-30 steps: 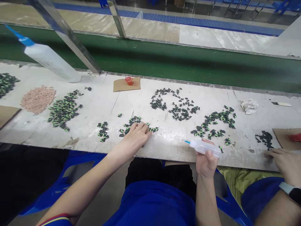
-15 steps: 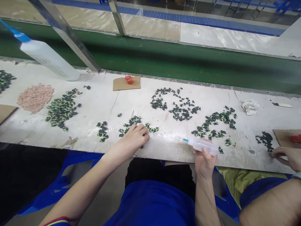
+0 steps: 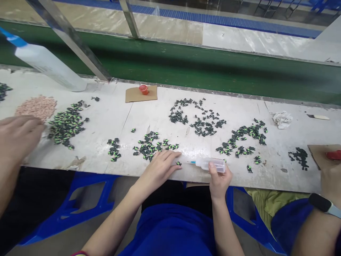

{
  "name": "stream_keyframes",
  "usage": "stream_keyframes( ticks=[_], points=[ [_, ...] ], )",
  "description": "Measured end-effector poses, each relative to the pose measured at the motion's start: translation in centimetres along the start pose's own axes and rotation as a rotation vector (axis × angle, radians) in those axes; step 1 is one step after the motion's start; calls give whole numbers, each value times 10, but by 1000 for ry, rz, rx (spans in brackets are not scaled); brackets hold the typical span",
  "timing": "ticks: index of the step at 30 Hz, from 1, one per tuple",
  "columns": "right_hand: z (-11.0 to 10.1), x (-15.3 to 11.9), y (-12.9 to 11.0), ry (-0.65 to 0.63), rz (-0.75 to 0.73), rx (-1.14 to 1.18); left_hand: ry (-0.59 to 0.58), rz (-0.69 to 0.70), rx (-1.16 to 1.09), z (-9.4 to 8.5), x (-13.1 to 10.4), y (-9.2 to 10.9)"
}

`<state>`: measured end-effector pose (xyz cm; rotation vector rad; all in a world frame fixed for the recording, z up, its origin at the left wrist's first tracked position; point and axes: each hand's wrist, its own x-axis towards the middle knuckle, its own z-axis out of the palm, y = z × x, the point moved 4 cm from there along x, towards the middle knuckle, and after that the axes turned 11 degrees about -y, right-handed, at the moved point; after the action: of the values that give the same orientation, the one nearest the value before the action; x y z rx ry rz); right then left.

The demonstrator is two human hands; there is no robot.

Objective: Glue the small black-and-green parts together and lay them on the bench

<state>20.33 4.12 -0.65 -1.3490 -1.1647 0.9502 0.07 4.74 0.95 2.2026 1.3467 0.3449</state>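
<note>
My right hand [image 3: 220, 179] is wrapped round a small clear squeeze bottle [image 3: 213, 164], which lies level above the table. Its blue needle tip points left, towards my left hand [image 3: 161, 166]. Between the thumb and fingertips of that hand is a small black-and-green piece [image 3: 178, 163], close to the needle. Just behind my left hand lies a loose cluster of black-and-green pieces [image 3: 149, 146]. Beyond the bottle are dark pieces [image 3: 205, 127] in a scattered group, and more black-and-green pieces [image 3: 247, 133] lie to the right.
A co-worker's hand [image 3: 20, 137] reaches in at left near pink pieces [image 3: 38, 106] and a green-black pile [image 3: 66, 122]. A large white bottle [image 3: 50, 65] leans there. A red cup [image 3: 144, 89] sits on cardboard [image 3: 130, 96]. Another person's hand [image 3: 331, 179] is at right.
My left hand has moved right, off the cluster, with a piece in its fingers. The bottle in my right hand has come left towards it. A co-worker's hand has entered at left.
</note>
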Motion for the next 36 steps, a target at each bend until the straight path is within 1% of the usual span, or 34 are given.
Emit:
stream_keyframes(
  ticks=[3, 6, 10, 15, 20, 26, 32, 36],
  points=[
    [11, -2, -7, -74, -31, -77, 45, -5, -58, 3, -7, -5],
    [17, -3, -10, -107, -64, -144, 111, 5, -125, 6, -8, -9],
    [19, -4, -12, -126, -92, -199, 199, -6, -119, 10, -6, -12],
    [19, -4, -10, -140, -80, -236, 277, 5, -94, 10, -6, -10],
    [20, -2, -11, -147, -80, -263, 291, 37, -79, 7, -5, -7],
    [21, -2, -10, -137, -73, -276, 311, 37, -76, 6, -5, -8],
    [19, -2, -10, -102, -76, -282, 283, 15, -76, 7, -5, -9],
    [19, -2, -10, -117, -86, -268, 297, 30, -69, 6, -5, -8]
  ],
)
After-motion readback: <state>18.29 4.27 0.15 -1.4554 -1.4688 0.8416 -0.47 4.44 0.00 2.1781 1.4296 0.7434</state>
